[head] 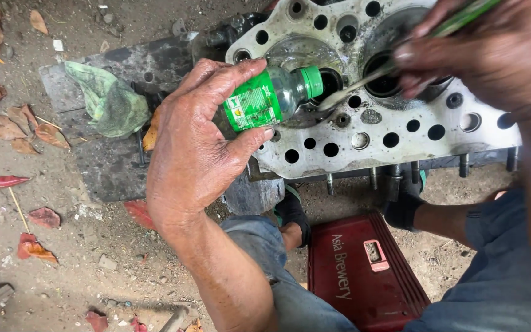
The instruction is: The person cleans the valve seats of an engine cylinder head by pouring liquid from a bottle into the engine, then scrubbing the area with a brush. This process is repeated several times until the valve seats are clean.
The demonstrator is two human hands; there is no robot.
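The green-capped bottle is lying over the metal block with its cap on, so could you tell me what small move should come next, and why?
Probably take the cap off. The left hand holds the bottle tipped toward a round opening in the block, but its green cap looks closed. The right hand already holds a green-handled tool there.
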